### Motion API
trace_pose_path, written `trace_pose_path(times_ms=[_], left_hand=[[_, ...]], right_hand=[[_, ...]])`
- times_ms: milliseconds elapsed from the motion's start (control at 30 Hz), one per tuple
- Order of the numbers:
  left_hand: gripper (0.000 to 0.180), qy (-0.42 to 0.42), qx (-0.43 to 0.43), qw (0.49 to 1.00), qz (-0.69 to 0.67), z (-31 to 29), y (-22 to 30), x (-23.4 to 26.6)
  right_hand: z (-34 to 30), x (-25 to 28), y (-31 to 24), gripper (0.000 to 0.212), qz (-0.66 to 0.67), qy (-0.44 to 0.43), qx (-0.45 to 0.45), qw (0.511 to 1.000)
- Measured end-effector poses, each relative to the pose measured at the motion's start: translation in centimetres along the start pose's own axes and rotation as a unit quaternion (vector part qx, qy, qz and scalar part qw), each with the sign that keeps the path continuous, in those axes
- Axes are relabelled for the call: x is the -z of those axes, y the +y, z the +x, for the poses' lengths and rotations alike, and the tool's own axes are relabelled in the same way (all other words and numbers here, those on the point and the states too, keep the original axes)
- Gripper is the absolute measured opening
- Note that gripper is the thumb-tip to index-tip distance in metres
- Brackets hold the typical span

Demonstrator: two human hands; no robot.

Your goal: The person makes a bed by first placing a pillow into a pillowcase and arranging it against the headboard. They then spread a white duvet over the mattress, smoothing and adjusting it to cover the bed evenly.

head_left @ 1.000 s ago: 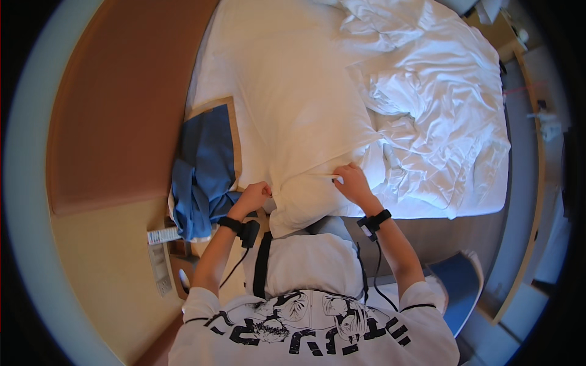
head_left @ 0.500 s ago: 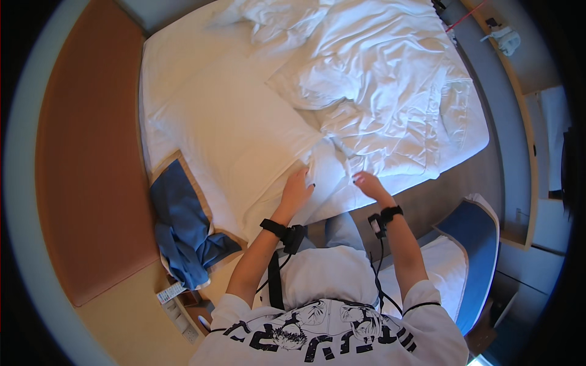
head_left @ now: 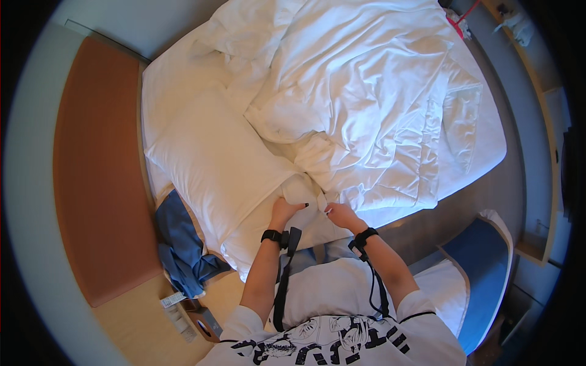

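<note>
A large white pillow lies across the near left part of the bed. Its loose white pillowcase end is bunched in front of me. At this end, my left hand is closed on the cloth, thumb pointing right, its other fingers partly hidden. Just to the right, my right hand pinches the edge of the same cloth between thumb and fingers. Both wrists carry black straps with small devices.
A rumpled white duvet covers the bed's middle and far side. At left stand a brown headboard and a crumpled blue cloth. A chair with a blue back and white bedding is at lower right.
Both hands have come closer to my body and to each other, the right moving left. The pillow end has come nearer too. My view has shifted slightly.
</note>
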State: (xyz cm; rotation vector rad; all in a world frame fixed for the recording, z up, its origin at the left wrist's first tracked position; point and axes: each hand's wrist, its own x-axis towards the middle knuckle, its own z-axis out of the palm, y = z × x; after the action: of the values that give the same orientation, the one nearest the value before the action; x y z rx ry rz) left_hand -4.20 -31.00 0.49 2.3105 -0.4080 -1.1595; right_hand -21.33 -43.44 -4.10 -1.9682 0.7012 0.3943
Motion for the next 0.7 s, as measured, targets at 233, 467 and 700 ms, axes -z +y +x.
trace_pose_path(times_ms=[233, 467, 700], left_hand=[[0.047, 0.026, 0.074, 0.994, 0.081, 2.3, -3.3, -1.7], [0.045, 0.018, 0.096, 0.994, 0.042, 2.2, -3.5, -1.7], [0.054, 0.017, 0.165, 0.967, -0.193, 0.8, -5.0, 0.8]], right_hand=[[-0.1, -0.3, 2.0, 0.02, -0.064, -0.098, -0.026, 0.993], [1.2, -0.1, 3.1, 0.017, -0.073, -0.115, -0.026, 0.99], [3.8, 1.0, 0.4, 0.022, 0.042, -0.066, -0.001, 0.997]])
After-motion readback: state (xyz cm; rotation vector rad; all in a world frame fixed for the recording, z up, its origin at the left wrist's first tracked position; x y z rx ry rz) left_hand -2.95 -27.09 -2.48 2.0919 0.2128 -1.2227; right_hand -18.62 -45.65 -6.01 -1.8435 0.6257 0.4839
